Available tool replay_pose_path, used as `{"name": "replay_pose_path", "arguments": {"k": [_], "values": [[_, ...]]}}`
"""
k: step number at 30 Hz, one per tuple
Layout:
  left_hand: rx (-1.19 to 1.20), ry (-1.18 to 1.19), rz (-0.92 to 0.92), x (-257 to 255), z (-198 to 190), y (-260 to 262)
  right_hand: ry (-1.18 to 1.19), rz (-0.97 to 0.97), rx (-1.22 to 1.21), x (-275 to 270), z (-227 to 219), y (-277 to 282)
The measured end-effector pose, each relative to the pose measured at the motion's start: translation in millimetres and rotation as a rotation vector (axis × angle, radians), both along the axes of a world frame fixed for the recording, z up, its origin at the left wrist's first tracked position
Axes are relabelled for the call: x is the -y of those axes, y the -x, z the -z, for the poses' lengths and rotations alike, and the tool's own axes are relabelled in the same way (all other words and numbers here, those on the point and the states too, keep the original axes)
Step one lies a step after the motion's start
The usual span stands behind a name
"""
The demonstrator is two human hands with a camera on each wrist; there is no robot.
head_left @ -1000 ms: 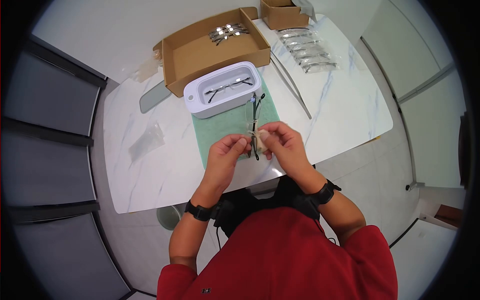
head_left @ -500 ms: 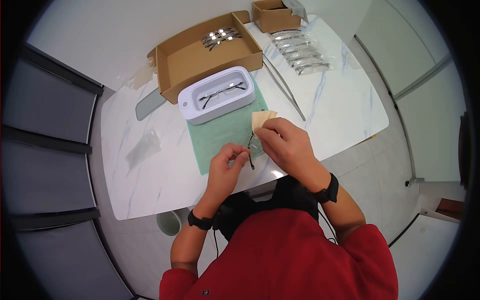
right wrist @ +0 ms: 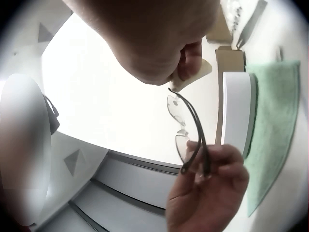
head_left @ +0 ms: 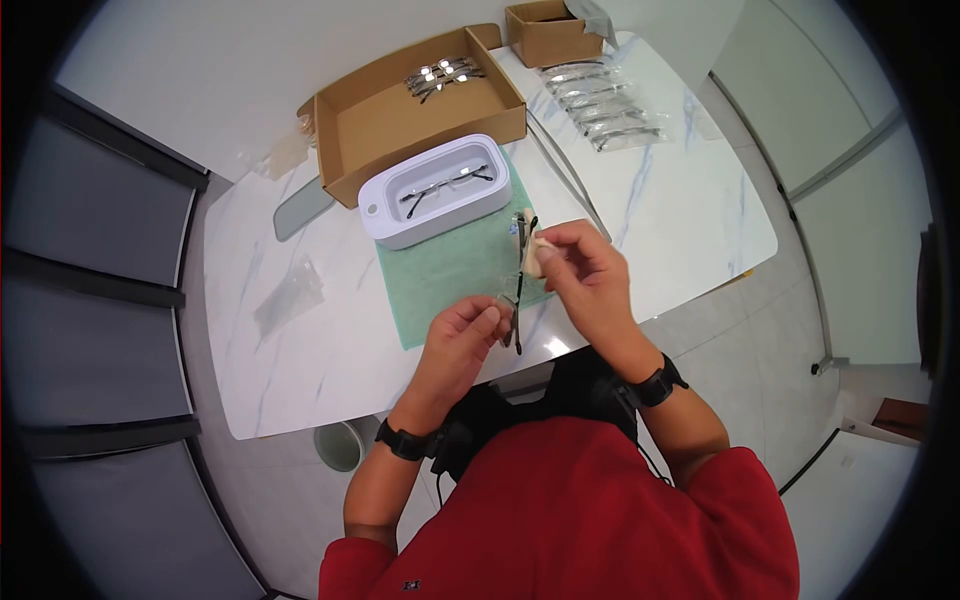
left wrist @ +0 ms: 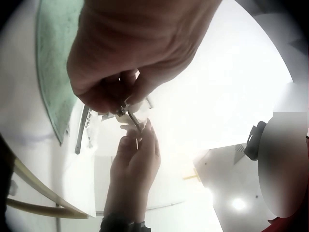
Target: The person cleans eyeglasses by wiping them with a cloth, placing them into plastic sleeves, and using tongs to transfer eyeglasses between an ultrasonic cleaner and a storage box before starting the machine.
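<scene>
My left hand (head_left: 462, 335) pinches a pair of rimless eyeglasses (right wrist: 175, 110) near one end, above the front edge of the green towel (head_left: 440, 285). Their dark temples point across the gap between my hands, and the far lens lies toward the right hand. Between the fingers and thumb of my right hand (head_left: 592, 280) is a small beige cloth (head_left: 531, 252), right at the far end of the glasses. In the left wrist view, the left fingers hide much of the frame. Beyond the hands, another pair of glasses (head_left: 445, 185) lies in the white cleaner basin (head_left: 450, 222).
Behind the basin stands a cardboard tray (head_left: 375, 145) holding several glasses (head_left: 440, 78). Bagged glasses (head_left: 610, 110) lie back right, beside a small cardboard box (head_left: 545, 42). A grey lid-like panel (head_left: 302, 210) and a plastic bag (head_left: 288, 297) are left; long thin strips (head_left: 565, 165) lie right.
The right hand with its cloth first rose and turned over the glasses, then shifted right to their far end. The left hand keeps its hold, slightly nearer the table's front edge.
</scene>
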State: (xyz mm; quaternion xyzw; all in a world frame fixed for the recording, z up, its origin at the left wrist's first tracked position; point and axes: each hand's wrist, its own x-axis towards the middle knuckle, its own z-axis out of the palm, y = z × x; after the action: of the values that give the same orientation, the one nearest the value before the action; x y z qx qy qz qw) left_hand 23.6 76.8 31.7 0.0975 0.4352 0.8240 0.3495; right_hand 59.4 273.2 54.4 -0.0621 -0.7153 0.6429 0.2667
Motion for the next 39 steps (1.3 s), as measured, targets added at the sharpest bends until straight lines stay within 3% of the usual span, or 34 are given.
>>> {"name": "replay_pose_path", "arguments": {"k": [2,3,6,7,10,12,14,16,18,20,21,22,23,24,26,28,30,37,39], "values": [[0.021,0.022,0.021,-5,-4,-4,0.135,-0.133,0.101,11,5,-3],[0.023,0.023,0.021,-4,-4,-5,-0.026,-0.132,0.044,15,-2,-6],[0.059,0.032,-0.047,-1,-2,-1,-0.123,-0.196,0.062,12,2,-17],[0.066,-0.011,-0.039,1,1,1,-0.115,-0.303,0.181,9,3,-23],[0.081,-0.031,-0.02,2,1,1,0.018,-0.42,0.219,13,7,-30],[0.088,-0.006,-0.014,2,1,-1,-0.049,-0.398,0.188,5,15,-24],[-0.003,0.063,0.007,3,2,-4,-0.147,-0.145,0.128,-6,20,-11],[-0.089,0.143,-0.019,8,-2,-4,-0.099,-0.138,0.218,-16,26,2],[-0.175,0.224,-0.057,15,-6,-4,-0.271,-0.173,0.089,-17,24,13],[-0.266,0.359,-0.079,30,-11,-1,-0.304,-0.272,0.126,-19,19,14],[-0.268,0.372,-0.128,39,-13,0,-0.332,-0.208,0.137,-20,14,13],[-0.44,0.489,-0.09,48,-15,1,-0.362,-0.148,0.145,-19,7,14],[-0.601,0.613,-0.047,56,-17,0,-0.362,-0.201,0.127,-17,-4,13],[-0.592,0.632,-0.094,63,-19,-2,-0.295,-0.256,0.163,-15,-16,9],[-0.724,0.723,0.004,71,-24,-4,-0.231,-0.336,0.192,-11,-24,1],[-0.716,0.726,0.001,77,-26,-5,-0.142,-0.641,0.359,-8,-25,-6],[-0.855,0.768,0.082,82,-23,-5,-0.152,-0.653,0.383,0,-27,-8],[-0.878,0.761,0.172,95,-29,4,-0.143,-0.681,0.463,8,-17,-18],[-0.832,0.758,-0.021,103,-34,19,-0.109,-0.642,0.45,4,-11,-20]]}}
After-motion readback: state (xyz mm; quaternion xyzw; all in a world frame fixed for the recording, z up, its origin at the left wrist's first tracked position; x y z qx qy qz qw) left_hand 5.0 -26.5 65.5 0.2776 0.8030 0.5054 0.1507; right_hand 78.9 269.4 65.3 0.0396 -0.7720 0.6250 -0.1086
